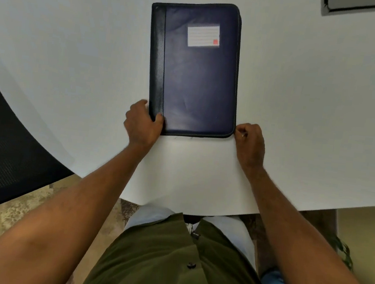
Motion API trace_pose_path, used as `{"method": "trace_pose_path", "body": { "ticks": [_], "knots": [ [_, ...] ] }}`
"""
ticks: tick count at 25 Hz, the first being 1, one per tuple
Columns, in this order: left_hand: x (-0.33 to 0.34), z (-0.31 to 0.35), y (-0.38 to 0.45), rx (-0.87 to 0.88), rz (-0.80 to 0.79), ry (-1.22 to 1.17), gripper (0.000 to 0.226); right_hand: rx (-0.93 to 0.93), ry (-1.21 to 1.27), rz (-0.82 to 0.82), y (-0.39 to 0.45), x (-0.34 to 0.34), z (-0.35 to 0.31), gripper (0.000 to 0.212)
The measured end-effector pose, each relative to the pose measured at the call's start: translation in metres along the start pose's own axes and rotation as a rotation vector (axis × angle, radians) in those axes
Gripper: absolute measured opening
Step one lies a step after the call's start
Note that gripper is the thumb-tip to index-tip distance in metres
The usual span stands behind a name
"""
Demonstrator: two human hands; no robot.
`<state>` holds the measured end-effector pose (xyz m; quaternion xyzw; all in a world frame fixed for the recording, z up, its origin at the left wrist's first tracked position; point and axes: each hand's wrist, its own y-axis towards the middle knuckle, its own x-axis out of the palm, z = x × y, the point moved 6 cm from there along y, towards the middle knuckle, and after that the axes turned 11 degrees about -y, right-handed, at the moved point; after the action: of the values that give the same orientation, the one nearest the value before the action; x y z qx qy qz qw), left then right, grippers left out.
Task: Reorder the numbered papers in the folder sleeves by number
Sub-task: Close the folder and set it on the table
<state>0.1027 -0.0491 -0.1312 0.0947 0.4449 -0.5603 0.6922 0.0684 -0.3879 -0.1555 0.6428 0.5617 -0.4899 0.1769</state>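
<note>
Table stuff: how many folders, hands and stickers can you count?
Folder, dark blue, shut: 1
Label on its cover: 1
Hands: 2, the left hand and the right hand, one at each near corner
Total: 4

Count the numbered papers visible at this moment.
0. The folder lies closed on the white table, so any papers are hidden inside. The left hand grips its near-left corner; the right hand is at its near-right corner.
</note>
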Motion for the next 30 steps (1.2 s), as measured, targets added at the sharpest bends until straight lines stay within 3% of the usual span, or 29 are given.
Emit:
{"method": "trace_pose_path", "body": {
  "ticks": [2, 5, 10, 16, 27, 30],
  "knots": [
    [0.017, 0.031, 0.021, 0.024, 0.027, -0.035, 0.066, -0.011, 0.003, -0.008, 0.001, -0.001, 0.0, 0.005],
    [0.039, 0.052, 0.05, -0.073, 0.129, -0.088, 0.07, -0.053, 0.015, 0.022, -0.004, -0.002, -0.001, 0.003],
    [0.062, 0.053, 0.062, -0.094, 0.325, 0.048, 0.065, -0.076, -0.056, 0.092, -0.003, 0.002, 0.008, 0.003],
    [0.065, 0.047, 0.063, -0.08, 0.324, 0.148, 0.062, -0.039, -0.034, 0.161, 0.018, -0.003, -0.005, 0.01],
    [0.065, 0.045, 0.065, -0.112, 0.312, 0.144, 0.062, -0.107, -0.013, 0.229, 0.196, -0.022, -0.091, 0.017],
    [0.066, 0.046, 0.065, -0.11, 0.313, 0.146, 0.062, -0.124, 0.048, 0.263, 0.238, -0.026, -0.12, 0.01]
  ]
}}
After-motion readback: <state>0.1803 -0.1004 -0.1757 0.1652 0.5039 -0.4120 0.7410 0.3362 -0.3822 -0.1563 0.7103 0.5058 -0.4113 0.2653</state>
